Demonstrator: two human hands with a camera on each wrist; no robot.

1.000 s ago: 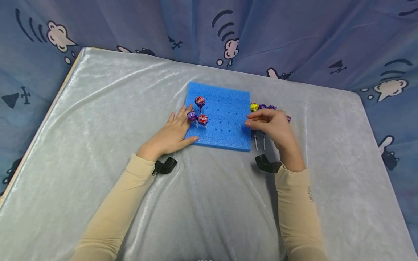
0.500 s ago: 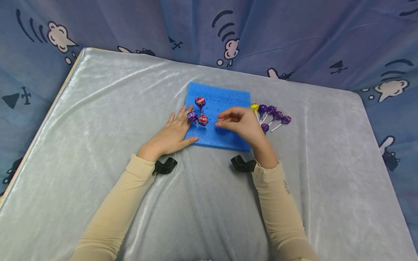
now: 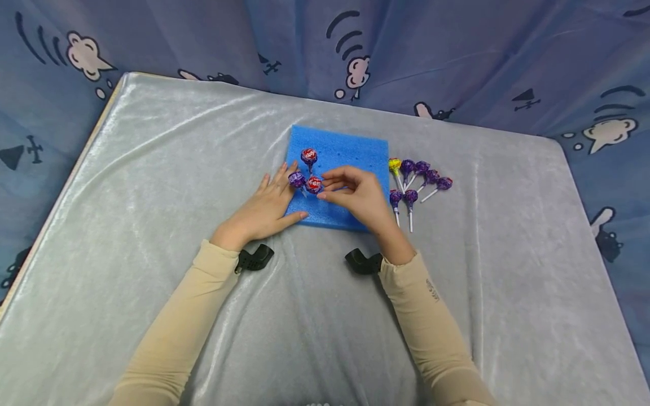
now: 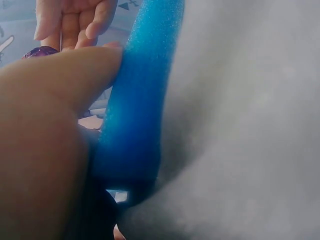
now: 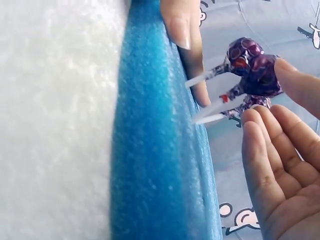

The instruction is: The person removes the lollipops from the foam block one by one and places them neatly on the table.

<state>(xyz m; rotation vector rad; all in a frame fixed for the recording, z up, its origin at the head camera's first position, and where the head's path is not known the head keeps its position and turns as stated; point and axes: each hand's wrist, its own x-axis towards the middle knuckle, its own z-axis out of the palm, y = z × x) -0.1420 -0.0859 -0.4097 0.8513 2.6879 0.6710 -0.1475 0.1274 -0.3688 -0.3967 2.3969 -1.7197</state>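
Note:
A blue foam board (image 3: 350, 149) dotted with small holes lies on the cloth. My left hand (image 3: 259, 211) rests with fingers spread across its left edge, thumb on the front corner. Three lollipops stand by their sticks near that side: a red-topped one (image 3: 309, 156) at the back, a purple one (image 3: 297, 179) near the left fingers, and another red-topped one (image 3: 313, 184). Beside this last one is my right hand (image 3: 363, 200), thumb and fingers parted at its right side. In the right wrist view, the right thumb overlaps a purple wrapper (image 5: 262, 77); whether it touches is unclear.
Right of the board lie a yellow lollipop (image 3: 395, 165) and several purple ones, such as one purple lollipop (image 3: 444, 183) at the far end. Grey velvety cloth (image 3: 533, 254) covers the table. A blue patterned curtain (image 3: 431, 51) hangs behind it.
My right hand has moved left from the loose lollipops, across the board, to the standing red-topped one. The loose lollipops are uncovered now. My left hand has stayed put.

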